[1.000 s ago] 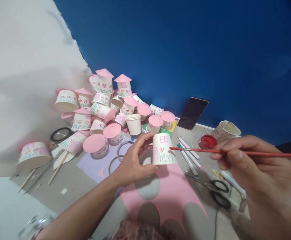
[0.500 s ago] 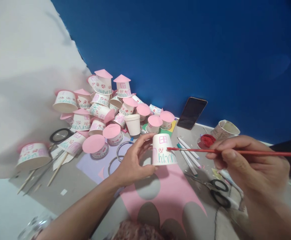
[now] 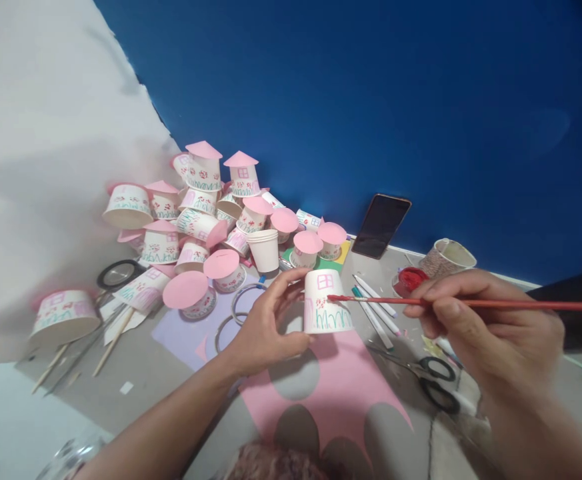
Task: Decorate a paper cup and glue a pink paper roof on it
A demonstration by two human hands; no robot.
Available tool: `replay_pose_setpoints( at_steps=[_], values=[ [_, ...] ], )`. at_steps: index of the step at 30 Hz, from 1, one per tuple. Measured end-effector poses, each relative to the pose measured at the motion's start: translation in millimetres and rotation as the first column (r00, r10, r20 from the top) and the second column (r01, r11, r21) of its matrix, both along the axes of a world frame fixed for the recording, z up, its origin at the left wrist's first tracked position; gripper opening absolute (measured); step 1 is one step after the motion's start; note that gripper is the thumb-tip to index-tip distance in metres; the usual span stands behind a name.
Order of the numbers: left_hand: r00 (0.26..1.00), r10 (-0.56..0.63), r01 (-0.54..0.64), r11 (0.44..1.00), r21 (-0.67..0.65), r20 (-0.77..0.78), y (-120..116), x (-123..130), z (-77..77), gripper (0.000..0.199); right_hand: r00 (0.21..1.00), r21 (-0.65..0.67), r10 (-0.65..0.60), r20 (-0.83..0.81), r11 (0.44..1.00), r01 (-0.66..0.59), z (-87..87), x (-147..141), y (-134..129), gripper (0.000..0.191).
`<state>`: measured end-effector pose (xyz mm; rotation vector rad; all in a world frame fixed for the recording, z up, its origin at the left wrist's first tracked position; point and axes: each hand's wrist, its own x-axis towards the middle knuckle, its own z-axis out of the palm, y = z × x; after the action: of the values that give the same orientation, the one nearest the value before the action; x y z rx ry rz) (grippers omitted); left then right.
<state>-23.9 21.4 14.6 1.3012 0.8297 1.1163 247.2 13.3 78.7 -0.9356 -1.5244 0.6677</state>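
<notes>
soft moderate light, diffuse shadows at left, faint wall sheen, blurred right hand (image 3: 501, 340), stretched edges

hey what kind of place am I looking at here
Probably a craft corner, at home or in a small workshop: the right hand holds a red paintbrush to a decorated paper cup, and scissors lie near pink paper with round cutouts.
</notes>
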Motion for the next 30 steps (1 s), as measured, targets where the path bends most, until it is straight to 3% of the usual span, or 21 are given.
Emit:
replay_pose_setpoints(
  at_steps=[14, 30],
  values=[
    [1.0, -0.015, 0.015, 1.0, -0.013, 0.02, 0.2, -1.3, -0.5, 0.082, 0.996, 0.007, -0.077, -0.046, 0.997, 0.077, 1.8, 2.9, -1.2, 0.006],
    [1.0, -0.022, 0.023, 0.999, 0.037, -0.02, -0.2, -0.2, 1.0, 0.083, 1.0, 0.016, -0.025, -0.002, 1.0, 0.025, 3.6, -0.6, -0.3, 0.009]
  ],
)
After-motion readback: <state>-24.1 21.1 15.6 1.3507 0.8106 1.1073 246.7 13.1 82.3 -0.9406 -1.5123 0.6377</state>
